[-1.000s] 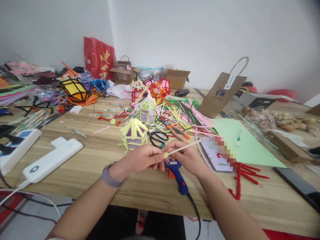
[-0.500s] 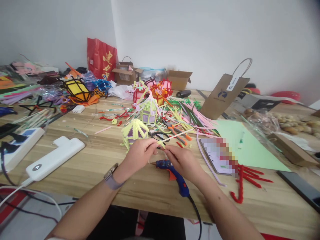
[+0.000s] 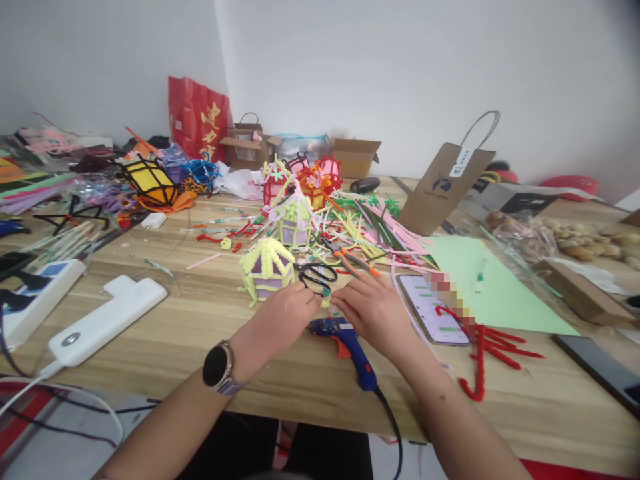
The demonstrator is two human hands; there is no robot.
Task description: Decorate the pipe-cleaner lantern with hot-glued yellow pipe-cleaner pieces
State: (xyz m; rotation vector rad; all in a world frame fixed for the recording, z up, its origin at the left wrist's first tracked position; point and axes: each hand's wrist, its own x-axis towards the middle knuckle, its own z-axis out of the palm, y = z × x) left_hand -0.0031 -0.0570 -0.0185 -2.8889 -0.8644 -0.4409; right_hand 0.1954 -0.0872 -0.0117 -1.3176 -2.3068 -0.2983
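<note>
A short pale yellow pipe cleaner piece (image 3: 326, 302) sits between my two hands, small and partly hidden by the fingers. My left hand (image 3: 283, 312) pinches it from one side, its back turned up. From the other side my right hand (image 3: 373, 312) has thumb and fingers closed at it. Just below lies a blue hot glue gun (image 3: 356, 347), its nozzle pointing left. Behind the left hand stands a small yellow and purple pipe cleaner lantern (image 3: 267, 267). Black-handled scissors (image 3: 316, 272) and orange-handled pliers (image 3: 350, 259) lie beyond the fingers.
More lanterns (image 3: 295, 220) stand behind, beside loose pipe cleaners (image 3: 385, 230). At right are a phone (image 3: 425, 313), red pipe cleaners (image 3: 483, 360), green paper (image 3: 500, 287) and a paper bag (image 3: 443, 190). A white power bank (image 3: 110, 320) and power strip (image 3: 45, 293) lie left.
My left wrist has turned, so the watch face now shows. A straight pale strip that stuck out from the fingers is no longer visible. Both hands stay close together.
</note>
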